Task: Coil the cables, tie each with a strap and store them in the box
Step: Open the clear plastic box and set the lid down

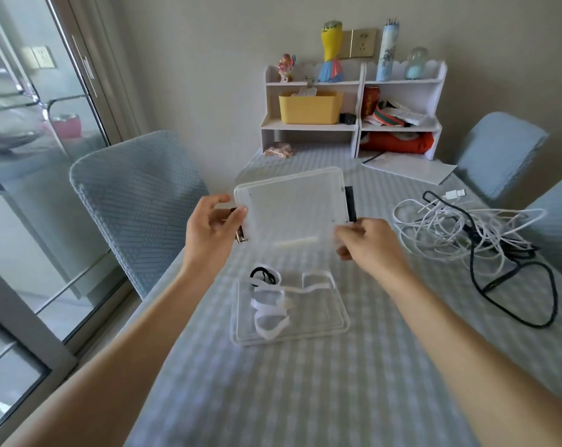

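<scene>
Head view shows the left hand [213, 221] and the right hand [366, 240] pinching the clear lid [292, 204] at its side edges, mid-frame above the open box [337, 321]. Tangled cables [460, 227] lie at right; they look light and limp, best gathered near one plug.

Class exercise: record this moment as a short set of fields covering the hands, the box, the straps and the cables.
left hand: grips the left edge of the clear lid
right hand: grips the lid's lower right corner
lid: lifted off, held tilted above the table
clear box: open on the checked tablecloth, below the lid
straps: white loops inside the box, none used yet
cables: white and black, tangled on the table to the right, uncoiled
</scene>
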The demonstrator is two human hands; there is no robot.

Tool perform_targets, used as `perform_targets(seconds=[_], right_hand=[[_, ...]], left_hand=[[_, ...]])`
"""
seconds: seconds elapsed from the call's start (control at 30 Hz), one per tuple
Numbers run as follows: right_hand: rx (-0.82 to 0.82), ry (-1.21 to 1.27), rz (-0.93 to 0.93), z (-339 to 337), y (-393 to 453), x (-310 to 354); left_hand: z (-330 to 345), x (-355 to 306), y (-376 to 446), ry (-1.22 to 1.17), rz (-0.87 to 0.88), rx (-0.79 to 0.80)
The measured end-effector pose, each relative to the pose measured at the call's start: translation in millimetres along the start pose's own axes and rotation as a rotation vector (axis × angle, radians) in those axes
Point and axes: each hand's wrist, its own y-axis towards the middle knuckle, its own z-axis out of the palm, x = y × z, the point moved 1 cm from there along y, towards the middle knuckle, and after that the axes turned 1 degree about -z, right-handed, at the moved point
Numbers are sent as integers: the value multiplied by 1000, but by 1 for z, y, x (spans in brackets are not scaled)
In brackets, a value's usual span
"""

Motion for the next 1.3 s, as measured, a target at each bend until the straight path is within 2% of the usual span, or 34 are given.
perform_targets(seconds=[0.03, 0.1, 0.2, 0.3, 0.37, 0.4, 0.47, 0.5, 0.57, 0.67, 0.77, 0.87, 0.93, 1.13, 1.3], right_hand=[[28, 60, 83, 2, 4, 3], [83, 117, 198, 7, 10, 9], [102, 156, 262, 12, 19, 13], [128, 261, 296, 13, 23, 14], [151, 258, 269, 13, 18, 13], [147, 220, 247, 13, 16, 9], [109, 99, 189, 9, 13, 0], [91, 30, 147, 6, 12, -5], [110, -88, 53, -1, 7, -16], [188, -196, -65, -5, -12, -32], [368, -287, -143, -7, -34, -31], [650, -484, -161, -13, -48, -25], [722, -539, -169, -17, -51, -23], [579, -541, -282, -4, -48, -30], [548, -510, -368, 12, -47, -32]], left_hand=[[2, -2, 3, -55, -84, 22], [7, -4, 4, -143, -129, 66], [12, -1, 8, -32, -135, 128], [15, 6, 27, 30, -267, 79], [16, 11, 33, 182, -319, 78], [17, 12, 30, 314, -257, 82], [16, 10, 17, 467, 62, 102], [14, 8, 8, 463, 225, 163], [6, 7, -14, 474, 343, 401], [-6, 24, -39, 692, 288, 712], [-14, 34, -50, 815, 146, 853], [-15, 40, -50, 811, 175, 831], [-16, 44, -46, 782, 234, 785], [-22, 50, -35, 569, 287, 627], [-20, 50, -35, 583, 303, 578]])
